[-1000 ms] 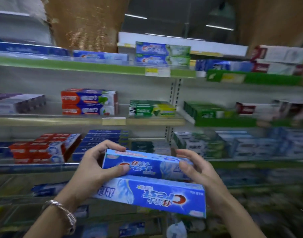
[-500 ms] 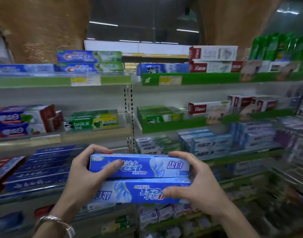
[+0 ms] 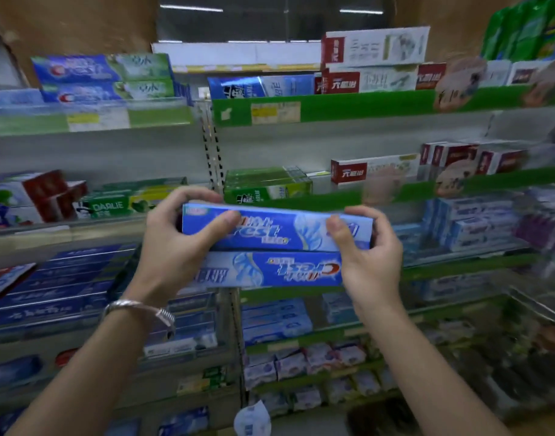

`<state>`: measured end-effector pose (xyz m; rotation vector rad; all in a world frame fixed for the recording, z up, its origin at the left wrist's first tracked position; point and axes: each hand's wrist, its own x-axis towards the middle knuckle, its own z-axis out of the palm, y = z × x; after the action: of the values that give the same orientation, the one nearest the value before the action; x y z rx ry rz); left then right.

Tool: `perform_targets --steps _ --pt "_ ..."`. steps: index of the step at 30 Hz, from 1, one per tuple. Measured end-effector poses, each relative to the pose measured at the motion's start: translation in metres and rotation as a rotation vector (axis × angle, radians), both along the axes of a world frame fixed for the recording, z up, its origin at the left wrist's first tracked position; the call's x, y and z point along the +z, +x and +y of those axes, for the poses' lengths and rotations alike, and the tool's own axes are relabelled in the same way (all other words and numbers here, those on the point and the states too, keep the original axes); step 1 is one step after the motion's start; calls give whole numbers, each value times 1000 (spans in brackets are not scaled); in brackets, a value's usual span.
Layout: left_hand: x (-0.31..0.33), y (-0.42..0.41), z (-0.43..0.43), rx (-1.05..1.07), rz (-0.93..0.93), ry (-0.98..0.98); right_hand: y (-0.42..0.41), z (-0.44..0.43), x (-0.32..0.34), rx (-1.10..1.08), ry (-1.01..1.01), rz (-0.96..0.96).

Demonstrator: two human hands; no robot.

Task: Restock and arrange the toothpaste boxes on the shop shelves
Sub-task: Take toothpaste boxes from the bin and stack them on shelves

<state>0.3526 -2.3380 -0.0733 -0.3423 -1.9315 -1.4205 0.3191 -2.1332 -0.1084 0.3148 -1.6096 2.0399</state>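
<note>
Two blue Crest toothpaste boxes are stacked lengthwise in front of me, the upper box resting on the lower box. My left hand grips the left ends, thumb across the front of the upper box. My right hand grips the right ends, thumb on the upper box's face. The stack is held in mid air before the shelf upright, level with the second shelf of green Darlie boxes.
Shelves packed with toothpaste fill the view: blue-green Crest boxes top left, red-white boxes top right, dark blue boxes low left, pale blue boxes at right. Green shelf rails front each tier.
Both hands have lifted the stacked boxes and squared them one above the other. My view has swung right, so the shelf upright now sits near the middle.
</note>
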Motion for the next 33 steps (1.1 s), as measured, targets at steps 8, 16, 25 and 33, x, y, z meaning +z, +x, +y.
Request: perform_targets --steps 8,16,25,33 --pt "-9 41 -47 -289 -20 697 15 -46 37 79 -96 180" --pt "-36 53 -34 -576 -210 683 35 -89 44 97 -104 227" --pt "-29 43 -22 -556 -205 805 58 -68 44 82 50 123" --pt "-57 25 1 -604 -373 974 57 -24 21 185 400 -49"
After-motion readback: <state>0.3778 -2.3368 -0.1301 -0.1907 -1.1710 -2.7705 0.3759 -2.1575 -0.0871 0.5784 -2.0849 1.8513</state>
